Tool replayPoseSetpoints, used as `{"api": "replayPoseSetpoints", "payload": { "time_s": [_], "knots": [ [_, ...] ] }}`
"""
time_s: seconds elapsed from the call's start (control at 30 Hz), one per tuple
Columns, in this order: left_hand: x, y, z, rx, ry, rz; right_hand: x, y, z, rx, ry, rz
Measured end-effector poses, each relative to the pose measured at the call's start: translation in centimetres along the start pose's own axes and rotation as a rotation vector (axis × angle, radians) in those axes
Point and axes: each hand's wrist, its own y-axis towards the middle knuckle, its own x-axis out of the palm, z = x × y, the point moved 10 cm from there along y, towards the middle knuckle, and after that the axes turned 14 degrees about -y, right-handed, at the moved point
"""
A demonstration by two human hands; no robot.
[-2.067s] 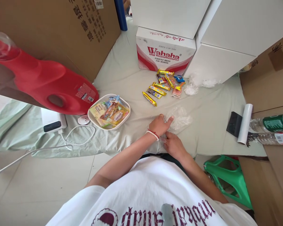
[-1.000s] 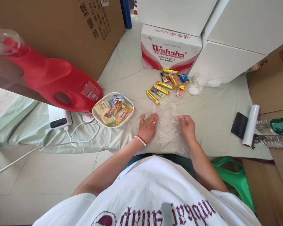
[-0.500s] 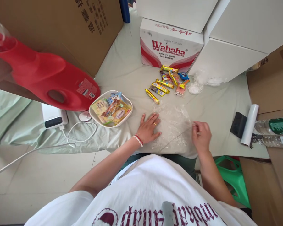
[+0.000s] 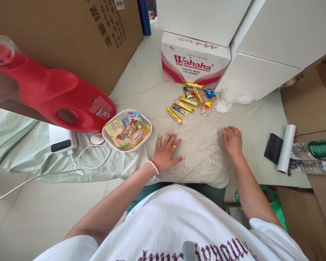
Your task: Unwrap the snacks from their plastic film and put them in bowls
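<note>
A clear plastic bag (image 4: 202,154) lies spread and wrinkled on the cloth-covered table, between my two hands. My left hand (image 4: 165,153) rests palm down with its fingers spread, the thumb at the bag's left edge. Beside the bag's right edge is my right hand (image 4: 232,140), its fingers loosely bent and a little apart, holding nothing that I can see. Beyond the bag lies a loose pile of small wrapped snacks (image 4: 184,106), mostly yellow. To the left of my left hand stands a white plastic bowl (image 4: 137,146) with several packaged snacks (image 4: 132,128) in it.
A large red detergent bottle (image 4: 78,105) and a white power bank (image 4: 60,139) with a cable are at the left. Behind the snacks stand a Wahaba-style water carton (image 4: 194,63) and white boxes (image 4: 268,72). Plastic bottles (image 4: 304,149) and a white roll (image 4: 286,148) lie at the right.
My right hand has loosened from a pinch at the bag's right edge and moved slightly away. The bag lies flatter and wider. My left hand has shifted slightly left.
</note>
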Motion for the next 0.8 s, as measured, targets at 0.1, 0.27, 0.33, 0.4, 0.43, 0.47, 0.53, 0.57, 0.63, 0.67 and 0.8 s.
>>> {"api": "replayPoseSetpoints", "payload": {
  "time_s": [0.1, 0.27, 0.33, 0.4, 0.43, 0.47, 0.53, 0.57, 0.63, 0.67, 0.8],
  "knots": [
    [-1.8, 0.7, 0.6, -0.046, 0.016, 0.164, -2.3, 0.4, -1.9, -0.077, 0.057, 0.069],
    [-0.4, 1.0, 0.5, 0.015, 0.056, 0.099, -1.1, 5.6, -3.2, -0.003, 0.007, -0.090],
    [0.3, 0.7, -0.1, 0.032, 0.061, 0.065, 1.3, 8.3, -3.3, 0.090, -0.049, -0.258],
    [0.6, 0.4, -0.4, 0.038, 0.072, 0.053, 3.5, 10.4, -4.1, 0.155, -0.104, -0.388],
    [0.6, 0.4, -0.5, 0.037, 0.079, 0.050, 4.3, 11.3, -4.9, 0.175, -0.122, -0.408],
    [0.7, 0.4, -0.6, 0.036, 0.085, 0.045, 4.8, 12.1, -5.8, 0.190, -0.132, -0.400],
    [0.7, 0.4, -0.5, 0.036, 0.091, 0.037, 5.3, 13.4, -7.5, 0.217, -0.130, -0.336],
    [0.7, 0.4, -0.4, 0.036, 0.092, 0.035, 5.4, 13.7, -8.1, 0.229, -0.125, -0.302],
    [0.6, 0.4, -0.4, 0.032, 0.090, 0.037, 5.8, 14.1, -8.6, 0.244, -0.128, -0.268],
    [0.6, 0.4, -0.4, 0.029, 0.089, 0.038, 5.9, 14.0, -8.6, 0.247, -0.140, -0.270],
    [0.7, 0.3, -0.5, 0.025, 0.078, 0.028, 5.4, 12.8, -5.8, 0.275, -0.193, -0.400]
  ]
}}
